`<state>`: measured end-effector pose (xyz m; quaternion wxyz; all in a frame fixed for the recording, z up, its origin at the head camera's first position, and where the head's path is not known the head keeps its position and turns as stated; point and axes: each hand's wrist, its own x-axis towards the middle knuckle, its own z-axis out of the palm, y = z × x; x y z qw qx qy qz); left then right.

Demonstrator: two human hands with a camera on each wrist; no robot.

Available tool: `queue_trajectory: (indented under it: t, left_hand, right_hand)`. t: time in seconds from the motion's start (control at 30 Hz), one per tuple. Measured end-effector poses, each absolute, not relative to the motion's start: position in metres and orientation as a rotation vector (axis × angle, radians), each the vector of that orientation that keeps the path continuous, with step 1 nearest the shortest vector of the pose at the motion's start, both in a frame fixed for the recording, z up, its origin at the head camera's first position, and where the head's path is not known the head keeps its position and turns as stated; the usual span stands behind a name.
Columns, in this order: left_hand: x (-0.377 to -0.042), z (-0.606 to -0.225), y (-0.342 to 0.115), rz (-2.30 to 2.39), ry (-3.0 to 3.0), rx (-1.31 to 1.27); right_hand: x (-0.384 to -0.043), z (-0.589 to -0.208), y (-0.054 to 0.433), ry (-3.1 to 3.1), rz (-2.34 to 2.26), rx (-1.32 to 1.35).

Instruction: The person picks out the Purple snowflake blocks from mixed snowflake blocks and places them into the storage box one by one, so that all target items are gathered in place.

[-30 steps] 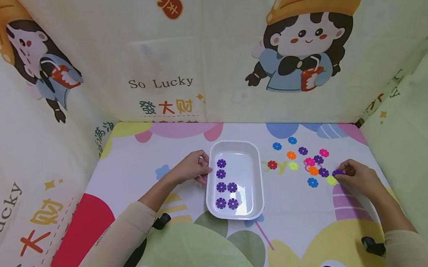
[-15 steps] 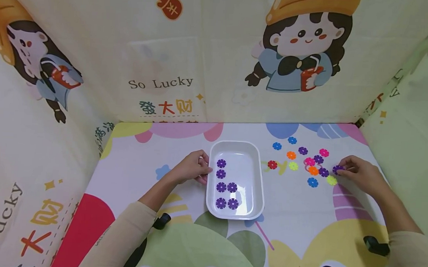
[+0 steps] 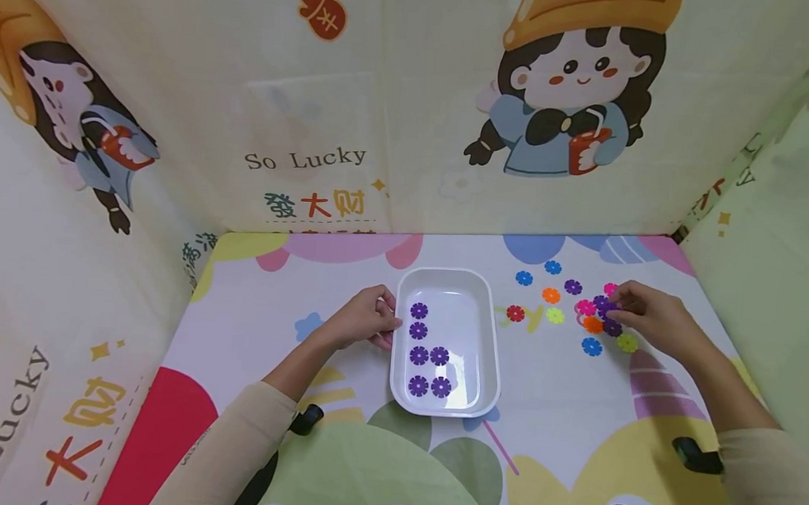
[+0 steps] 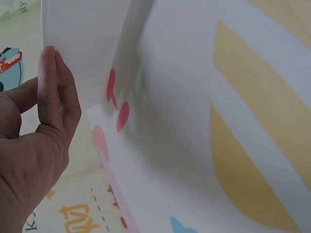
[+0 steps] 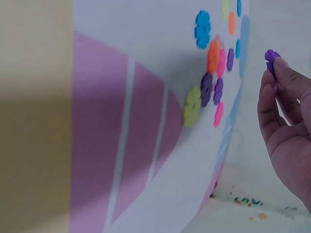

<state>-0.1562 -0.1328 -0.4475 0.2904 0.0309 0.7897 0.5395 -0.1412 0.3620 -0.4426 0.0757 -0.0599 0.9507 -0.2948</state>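
Note:
A white rectangular tray (image 3: 466, 318) lies mid-table in the head view, with several purple snowflake discs (image 3: 420, 355) along its left side and near end. My left hand (image 3: 366, 317) holds the tray's left rim. In the left wrist view its fingers (image 4: 47, 92) lie against the tray's outer wall (image 4: 87, 48). Between thumb and fingertips, my right hand (image 3: 661, 318) pinches a purple snowflake disc (image 5: 271, 58), raised off the table. That hand is over the right edge of a loose group of discs, partly covering a pink disc (image 3: 609, 289).
Loose discs lie right of the tray: red (image 3: 515, 313), orange (image 3: 551, 295), blue (image 3: 591, 346), yellow-green (image 3: 627, 342) and purple (image 3: 572, 287) among them. A printed cloth (image 3: 347, 280) covers the table. Patterned curtains (image 3: 419, 130) rise behind and on both sides.
My right hand has lifted a purple disc from beside the yellow-green one and moved left with it, over the group. My left hand has stayed at the tray.

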Motion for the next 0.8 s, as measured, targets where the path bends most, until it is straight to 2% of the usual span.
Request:
queue_trajectory:
  t: [0.33,0.8]
  left_hand:
    - [-0.157,-0.449,-0.133,1.432,2.114,0.08]
    - [-0.155,-0.452,-0.134,1.486,2.09,0.062]
  right_hand:
    - [-0.153,-0.433,0.324,2.792,-0.915,-0.248]
    - [-0.161,-0.421,0.248,2.736,-1.003,-0.541]
